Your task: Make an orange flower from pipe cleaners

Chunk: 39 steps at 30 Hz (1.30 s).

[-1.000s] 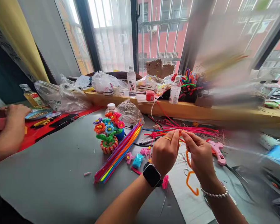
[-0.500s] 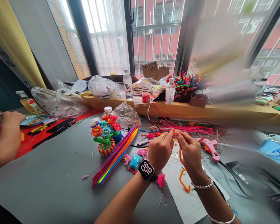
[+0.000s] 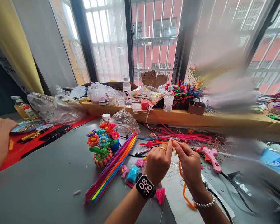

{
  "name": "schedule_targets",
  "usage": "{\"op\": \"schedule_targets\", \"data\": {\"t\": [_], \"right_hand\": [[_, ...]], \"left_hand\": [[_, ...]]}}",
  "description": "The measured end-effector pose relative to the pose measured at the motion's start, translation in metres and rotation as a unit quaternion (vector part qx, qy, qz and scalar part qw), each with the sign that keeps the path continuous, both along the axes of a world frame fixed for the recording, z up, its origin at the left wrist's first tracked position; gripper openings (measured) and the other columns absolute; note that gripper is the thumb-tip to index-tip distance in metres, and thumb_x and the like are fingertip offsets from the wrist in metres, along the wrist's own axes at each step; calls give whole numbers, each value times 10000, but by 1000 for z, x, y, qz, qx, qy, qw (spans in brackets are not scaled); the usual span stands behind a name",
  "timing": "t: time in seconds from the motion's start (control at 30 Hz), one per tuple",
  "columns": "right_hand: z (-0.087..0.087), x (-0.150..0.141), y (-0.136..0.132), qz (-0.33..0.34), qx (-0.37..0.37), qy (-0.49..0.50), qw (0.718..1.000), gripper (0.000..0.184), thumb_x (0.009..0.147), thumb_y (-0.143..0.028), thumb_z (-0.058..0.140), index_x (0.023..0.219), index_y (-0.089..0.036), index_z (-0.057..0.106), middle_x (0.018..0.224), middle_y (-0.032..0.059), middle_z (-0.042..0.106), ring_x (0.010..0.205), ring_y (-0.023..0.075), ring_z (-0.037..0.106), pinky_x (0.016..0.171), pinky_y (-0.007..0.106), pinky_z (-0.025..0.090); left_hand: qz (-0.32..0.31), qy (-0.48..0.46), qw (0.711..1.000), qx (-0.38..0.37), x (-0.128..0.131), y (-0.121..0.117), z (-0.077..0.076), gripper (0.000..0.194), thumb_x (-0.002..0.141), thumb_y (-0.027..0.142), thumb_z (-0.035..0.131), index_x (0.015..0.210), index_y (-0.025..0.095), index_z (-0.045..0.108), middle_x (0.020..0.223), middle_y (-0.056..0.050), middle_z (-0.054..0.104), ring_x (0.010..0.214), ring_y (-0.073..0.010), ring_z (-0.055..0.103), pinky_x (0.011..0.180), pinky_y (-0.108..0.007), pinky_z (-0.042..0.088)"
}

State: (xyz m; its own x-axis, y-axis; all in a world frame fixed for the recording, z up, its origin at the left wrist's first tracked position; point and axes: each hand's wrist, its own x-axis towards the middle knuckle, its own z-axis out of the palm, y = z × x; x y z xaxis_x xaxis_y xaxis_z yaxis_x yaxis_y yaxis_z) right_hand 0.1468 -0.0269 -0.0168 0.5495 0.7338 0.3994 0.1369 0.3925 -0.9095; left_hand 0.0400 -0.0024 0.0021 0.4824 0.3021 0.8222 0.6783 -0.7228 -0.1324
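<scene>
Pipe cleaner, bright orange and bent, is pinched at the fingertips of a seated worker's left hand and right hand, each grip closed on it, the two almost meeting. Its lower length hangs beneath the grip, beside the right hand, over white paper on the gray worktop, near a pink glue gun.

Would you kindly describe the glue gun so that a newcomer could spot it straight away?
On the grey table, find the person's right hand, then look just to its right. The pink glue gun lies there. Its pistol shape and the black cord at its handle set it apart from the thin pink stems nearby.
</scene>
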Motion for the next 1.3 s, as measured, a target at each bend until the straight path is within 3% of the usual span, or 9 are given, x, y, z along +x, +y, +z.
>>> {"op": "schedule_targets", "data": {"t": [0.23, 0.4, 0.5, 0.6, 0.67, 0.77, 0.97, 1.2, 1.3], "right_hand": [[4, -12, -5, 4, 3, -15, 1000, 225, 735, -317, 576, 892, -197, 683, 765, 24, 619, 700, 139, 536, 663, 281, 425], [5, -8, -5, 25, 19, -21, 999, 208, 737, -294, 580, 906, -222, 678, 773, 12, 594, 720, 130, 527, 670, 272, 426], [7, -7, -5, 45, 27, -32, 998, 200, 737, -294, 580, 894, -223, 681, 732, 6, 571, 694, 125, 518, 640, 266, 430], [10, -7, -7, 59, 17, -33, 998, 187, 730, -305, 586, 863, -221, 688, 716, 7, 564, 668, 121, 509, 585, 254, 422], [12, -6, -8, 73, -1, -19, 997, 194, 721, -316, 596, 866, -227, 688, 710, 5, 567, 640, 114, 503, 540, 242, 407], [14, -4, -9, 87, -32, -3, 996, 235, 704, -349, 607, 881, -219, 690, 615, -3, 551, 576, 112, 488, 481, 235, 381], [20, -1, -12, 118, -75, -21, 990, 320, 711, -406, 575, 918, -189, 687, 478, -13, 527, 505, 123, 476, 452, 246, 369], [26, 9, -14, 127, -92, -104, 982, 352, 734, -433, 541, 940, -178, 668, 614, 16, 604, 552, 129, 518, 476, 245, 390], [31, 20, -17, 132, -95, -205, 965, 339, 740, -398, 551, 989, -180, 628, 749, 45, 645, 632, 151, 563, 531, 259, 438]], "left_hand": [[43, -27, 998, 48, 4, -2, -1, 177, 797, 129, 478, 914, 97, 607, 617, -35, 630, 487, -131, 549, 485, -250, 361], [-28, -85, 984, -155, 0, 1, 7, 163, 791, 177, 474, 801, 160, 636, 598, -17, 633, 507, -114, 551, 494, -220, 363], [-136, -152, 912, -357, -5, 5, 13, 171, 773, 214, 484, 776, 152, 643, 538, -1, 589, 472, -89, 508, 468, -193, 360], [-242, -211, 780, -537, -11, 10, 18, 228, 763, 294, 499, 823, 120, 633, 504, 11, 539, 422, -68, 452, 404, -173, 334], [-277, -227, 706, -611, -15, 13, 22, 253, 744, 327, 527, 819, 107, 628, 494, 21, 515, 400, -53, 418, 378, -162, 306], [-305, -226, 655, -654, -21, 16, 27, 251, 721, 343, 563, 779, 109, 631, 486, 36, 497, 392, -36, 386, 383, -158, 289], [-312, -239, 636, -664, -20, 17, 27, 277, 724, 389, 559, 721, 116, 608, 462, 51, 473, 381, -28, 357, 385, -167, 256], [-314, -286, 608, -671, -14, 18, 20, 284, 722, 397, 560, 695, 116, 582, 443, 74, 399, 376, -18, 291, 376, -166, 208], [-299, -283, 619, -668, -14, 19, 20, 282, 721, 399, 559, 683, 120, 574, 429, 78, 382, 369, -23, 283, 371, -168, 204]]}}
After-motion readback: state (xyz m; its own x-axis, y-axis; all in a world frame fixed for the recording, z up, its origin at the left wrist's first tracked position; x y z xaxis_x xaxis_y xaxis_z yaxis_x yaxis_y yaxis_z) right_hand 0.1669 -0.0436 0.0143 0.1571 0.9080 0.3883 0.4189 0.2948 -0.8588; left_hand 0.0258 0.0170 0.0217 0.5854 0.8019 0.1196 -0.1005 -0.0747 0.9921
